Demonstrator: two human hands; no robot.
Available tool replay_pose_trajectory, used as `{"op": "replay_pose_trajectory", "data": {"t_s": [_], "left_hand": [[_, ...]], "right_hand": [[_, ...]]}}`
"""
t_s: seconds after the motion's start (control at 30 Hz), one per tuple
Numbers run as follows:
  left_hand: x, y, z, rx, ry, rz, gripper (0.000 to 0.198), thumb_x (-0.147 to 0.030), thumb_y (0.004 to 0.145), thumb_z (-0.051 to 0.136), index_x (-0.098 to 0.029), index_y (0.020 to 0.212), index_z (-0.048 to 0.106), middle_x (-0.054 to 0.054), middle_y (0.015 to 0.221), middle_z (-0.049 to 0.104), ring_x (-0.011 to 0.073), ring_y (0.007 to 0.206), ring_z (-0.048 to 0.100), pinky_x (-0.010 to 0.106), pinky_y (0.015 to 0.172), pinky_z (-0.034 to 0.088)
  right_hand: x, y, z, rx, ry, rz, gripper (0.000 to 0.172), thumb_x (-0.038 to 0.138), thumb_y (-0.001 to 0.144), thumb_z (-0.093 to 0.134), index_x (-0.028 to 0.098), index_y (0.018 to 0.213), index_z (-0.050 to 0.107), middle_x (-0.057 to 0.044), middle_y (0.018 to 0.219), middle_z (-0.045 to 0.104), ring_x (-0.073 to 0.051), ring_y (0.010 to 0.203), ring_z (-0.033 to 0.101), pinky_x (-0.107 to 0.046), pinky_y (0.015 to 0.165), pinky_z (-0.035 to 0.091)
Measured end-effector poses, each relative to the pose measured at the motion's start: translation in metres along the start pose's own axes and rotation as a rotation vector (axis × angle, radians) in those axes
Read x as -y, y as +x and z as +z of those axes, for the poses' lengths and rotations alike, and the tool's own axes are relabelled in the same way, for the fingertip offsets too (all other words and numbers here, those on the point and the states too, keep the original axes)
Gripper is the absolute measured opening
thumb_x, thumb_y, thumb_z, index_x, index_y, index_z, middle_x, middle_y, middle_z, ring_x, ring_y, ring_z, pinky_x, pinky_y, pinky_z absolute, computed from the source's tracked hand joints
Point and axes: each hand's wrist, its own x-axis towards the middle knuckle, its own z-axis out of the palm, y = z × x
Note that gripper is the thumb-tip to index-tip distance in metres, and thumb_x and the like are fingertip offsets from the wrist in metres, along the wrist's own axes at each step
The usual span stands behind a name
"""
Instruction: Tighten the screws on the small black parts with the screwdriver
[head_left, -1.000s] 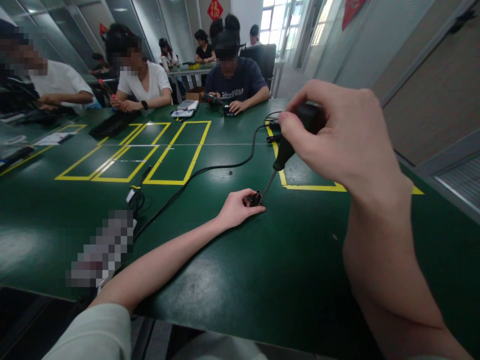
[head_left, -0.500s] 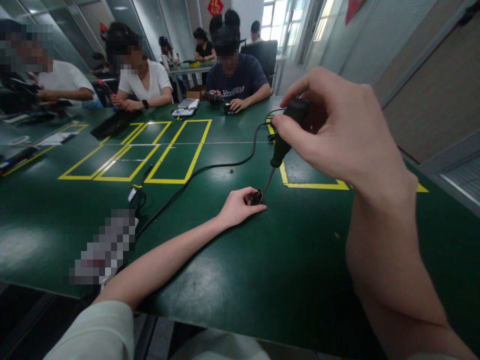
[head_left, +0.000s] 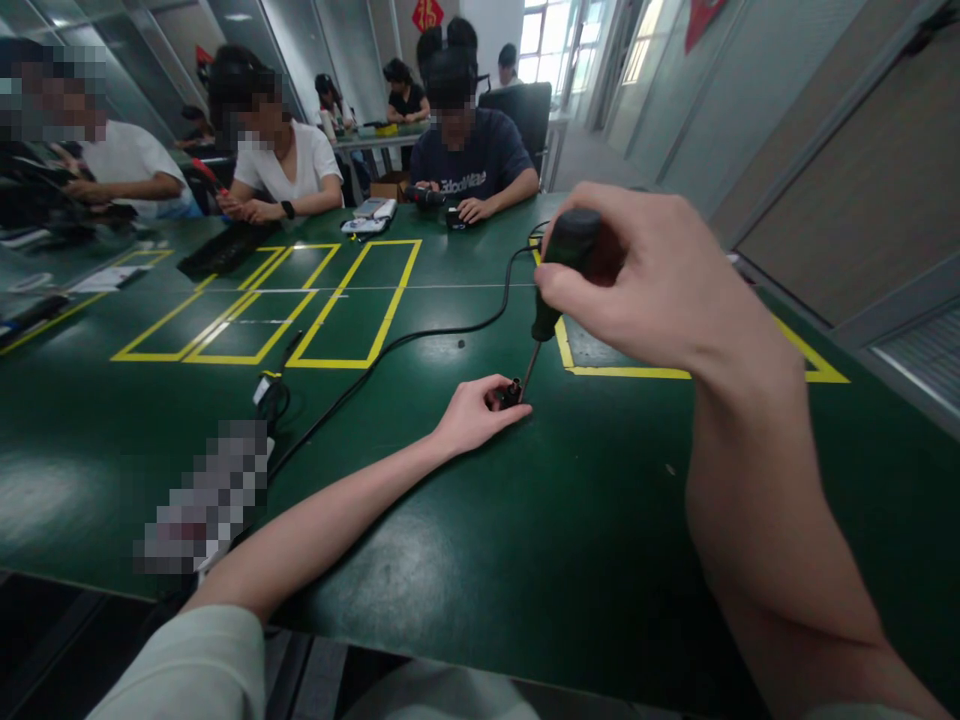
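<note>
My left hand (head_left: 480, 412) rests on the green table, its thumb and fingers closed around a small black part (head_left: 511, 393) with a short upright tube. What kind of part it is cannot be made out. Above and to the right, my right hand (head_left: 637, 275) grips the dark handle of a screwdriver (head_left: 543, 315) between thumb and fingers. The screwdriver tilts, its thin shaft running down to the left, and the tip meets the black part or its right side; the exact contact is too small to tell.
A black cable (head_left: 420, 330) curves across the table (head_left: 600, 560) beyond my left arm. Near my left forearm lies a blurred power strip-like object (head_left: 214, 490). Yellow tape (head_left: 394, 300) marks rectangles on the tabletop. Across the table, a person (head_left: 476, 150) holds a dark tool.
My right hand and the screwdriver handle have shifted slightly left and down, and the hand has turned a little. My left hand still holds the black part in the same place.
</note>
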Motion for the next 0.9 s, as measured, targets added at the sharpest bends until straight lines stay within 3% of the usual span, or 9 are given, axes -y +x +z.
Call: {"op": "replay_pose_trajectory", "data": {"t_s": [0.13, 0.23, 0.37, 0.47, 0.57, 0.67, 0.77, 0.9], "left_hand": [[0.000, 0.001, -0.001, -0.001, -0.005, 0.000, 0.030, -0.042, 0.078, 0.081, -0.016, 0.093, 0.074, -0.003, 0.068, 0.060, 0.0125, 0.062, 0.049, 0.026, 0.062, 0.037], [0.001, 0.001, 0.000, -0.010, -0.012, -0.013, 0.032, -0.042, 0.074, 0.085, -0.016, 0.087, 0.070, -0.004, 0.067, 0.058, 0.0118, 0.062, 0.048, 0.025, 0.061, 0.036], [0.002, 0.001, 0.000, -0.033, 0.016, -0.023, 0.047, -0.049, 0.065, 0.092, -0.018, 0.082, 0.061, -0.006, 0.068, 0.055, 0.0116, 0.062, 0.047, 0.025, 0.060, 0.034], [0.001, 0.000, -0.003, -0.005, 0.038, 0.013, 0.067, -0.051, 0.057, 0.097, -0.019, 0.103, 0.062, -0.004, 0.080, 0.061, 0.0132, 0.067, 0.051, 0.026, 0.063, 0.039], [0.002, 0.001, -0.009, 0.111, 0.026, 0.066, 0.089, -0.042, 0.055, 0.099, -0.020, 0.130, 0.059, 0.001, 0.100, 0.066, 0.0126, 0.070, 0.052, 0.027, 0.067, 0.043], [0.003, 0.001, -0.013, 0.209, -0.021, 0.100, 0.074, -0.034, 0.067, 0.091, -0.018, 0.133, 0.062, 0.005, 0.107, 0.067, 0.0114, 0.071, 0.050, 0.027, 0.068, 0.044], [0.005, 0.002, -0.014, 0.235, -0.049, 0.129, 0.047, -0.033, 0.078, 0.083, -0.016, 0.120, 0.072, 0.002, 0.093, 0.064, 0.0107, 0.068, 0.049, 0.026, 0.067, 0.042], [0.007, 0.003, -0.013, 0.204, -0.030, 0.163, 0.036, -0.037, 0.076, 0.086, -0.016, 0.103, 0.078, -0.001, 0.085, 0.059, 0.0095, 0.064, 0.047, 0.024, 0.064, 0.040]], "right_hand": [[-0.003, 0.003, 0.004, 0.011, -0.020, 0.018, 0.043, 0.048, 0.088, 0.066, 0.022, 0.062, 0.046, 0.000, 0.062, 0.049, -0.014, 0.060, 0.044, -0.033, 0.063, 0.034], [-0.006, 0.003, 0.000, -0.108, 0.034, -0.005, 0.042, 0.045, 0.090, 0.064, 0.021, 0.061, 0.046, 0.001, 0.060, 0.042, -0.013, 0.060, 0.043, -0.031, 0.063, 0.033], [-0.008, -0.002, -0.008, -0.267, 0.131, -0.085, 0.036, 0.043, 0.091, 0.063, 0.024, 0.065, 0.050, 0.000, 0.064, 0.045, -0.015, 0.063, 0.044, -0.031, 0.061, 0.031], [-0.007, -0.003, -0.005, -0.279, 0.164, -0.121, 0.037, 0.042, 0.091, 0.064, 0.024, 0.063, 0.047, 0.000, 0.063, 0.045, -0.015, 0.062, 0.042, -0.032, 0.059, 0.029], [-0.006, -0.001, 0.000, -0.215, 0.152, -0.125, 0.040, 0.042, 0.091, 0.063, 0.021, 0.061, 0.046, 0.002, 0.061, 0.041, -0.011, 0.060, 0.038, -0.031, 0.060, 0.027], [-0.003, 0.000, 0.002, -0.119, 0.107, -0.109, 0.040, 0.043, 0.089, 0.067, 0.020, 0.062, 0.048, 0.003, 0.058, 0.041, -0.010, 0.058, 0.036, -0.031, 0.061, 0.026], [0.001, 0.001, 0.000, -0.060, 0.055, -0.081, 0.039, 0.040, 0.088, 0.069, 0.020, 0.062, 0.049, 0.003, 0.057, 0.042, -0.011, 0.057, 0.036, -0.033, 0.060, 0.028], [0.003, 0.002, 0.000, -0.019, 0.018, -0.062, 0.040, 0.039, 0.089, 0.069, 0.021, 0.062, 0.047, 0.002, 0.057, 0.042, -0.013, 0.057, 0.038, -0.034, 0.063, 0.033]]}}
